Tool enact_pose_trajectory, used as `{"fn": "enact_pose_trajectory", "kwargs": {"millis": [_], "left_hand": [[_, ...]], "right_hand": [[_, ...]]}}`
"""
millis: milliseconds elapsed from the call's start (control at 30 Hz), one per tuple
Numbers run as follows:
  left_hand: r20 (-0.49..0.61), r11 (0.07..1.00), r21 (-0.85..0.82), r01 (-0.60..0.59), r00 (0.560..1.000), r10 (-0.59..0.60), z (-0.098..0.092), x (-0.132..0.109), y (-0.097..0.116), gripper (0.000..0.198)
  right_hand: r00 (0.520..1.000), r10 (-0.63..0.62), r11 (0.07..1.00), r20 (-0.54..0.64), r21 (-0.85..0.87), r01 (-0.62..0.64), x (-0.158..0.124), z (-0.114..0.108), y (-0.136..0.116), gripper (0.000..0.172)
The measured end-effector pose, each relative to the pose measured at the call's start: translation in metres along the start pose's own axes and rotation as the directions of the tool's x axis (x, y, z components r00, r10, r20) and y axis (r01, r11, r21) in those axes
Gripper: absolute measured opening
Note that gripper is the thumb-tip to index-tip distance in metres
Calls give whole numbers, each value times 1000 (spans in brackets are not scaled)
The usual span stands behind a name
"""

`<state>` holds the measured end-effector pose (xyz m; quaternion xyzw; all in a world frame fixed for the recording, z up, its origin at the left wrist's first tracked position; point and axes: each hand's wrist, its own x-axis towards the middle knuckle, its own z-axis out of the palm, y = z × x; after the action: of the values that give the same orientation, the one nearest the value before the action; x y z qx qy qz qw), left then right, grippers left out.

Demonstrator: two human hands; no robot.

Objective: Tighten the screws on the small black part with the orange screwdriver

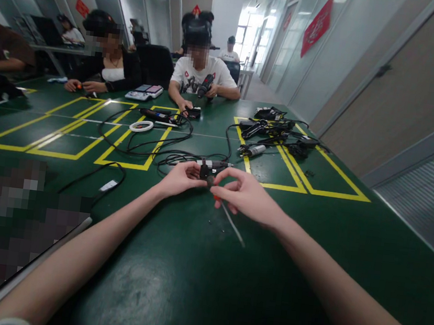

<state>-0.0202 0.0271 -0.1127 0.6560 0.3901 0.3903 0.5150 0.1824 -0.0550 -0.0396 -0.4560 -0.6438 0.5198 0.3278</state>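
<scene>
Near the middle of the green table (178, 221), my left hand (182, 180) is closed around a small black part (205, 170). My right hand (237, 190) pinches at a small dark round piece (210, 182) right beside that part; whether the two are joined cannot be made out. An orange-handled tool with a thin pale shaft (234, 225) is also held in the curled fingers of my right hand, its shaft pointing down toward the table. Just behind my hands lies a grey and black pen-like tool (216, 164) with a cable. Tiny bits lie on the table below my right hand.
Black cables (139, 149) loop across the table's yellow tape marks. A white tape roll (141, 126) lies left of centre, a pile of black cables and adapters (272, 130) at back right. Across the table, a person holds a drill (205, 85); another sits further left.
</scene>
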Motion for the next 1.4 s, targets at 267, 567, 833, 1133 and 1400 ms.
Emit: {"fn": "enact_pose_trajectory", "kwargs": {"millis": [267, 567, 833, 1133, 1400], "left_hand": [[141, 991, 117, -69, 989, 53, 19, -10, 2, 41], [244, 904, 351, -243, 956, 162, 24, -14, 1, 36], [306, 849, 427, -311, 933, 188, 25, -15, 2, 39], [389, 600, 664, -446, 892, 233, 33, -22, 5, 29], [401, 504, 732, -459, 888, 226, 36, -23, 6, 27]], "right_hand": [[849, -348, 925, -397, 1, 380, -4, -31, -22, 49], [776, -492, 862, -395, -99, 496, -2, -19, -16, 34], [738, -575, 814, -353, -152, 561, 10, -16, 4, 35], [794, -532, 844, -296, -115, 523, 7, -14, 3, 32], [819, -505, 862, -272, -104, 497, 8, -18, 4, 34]]}}
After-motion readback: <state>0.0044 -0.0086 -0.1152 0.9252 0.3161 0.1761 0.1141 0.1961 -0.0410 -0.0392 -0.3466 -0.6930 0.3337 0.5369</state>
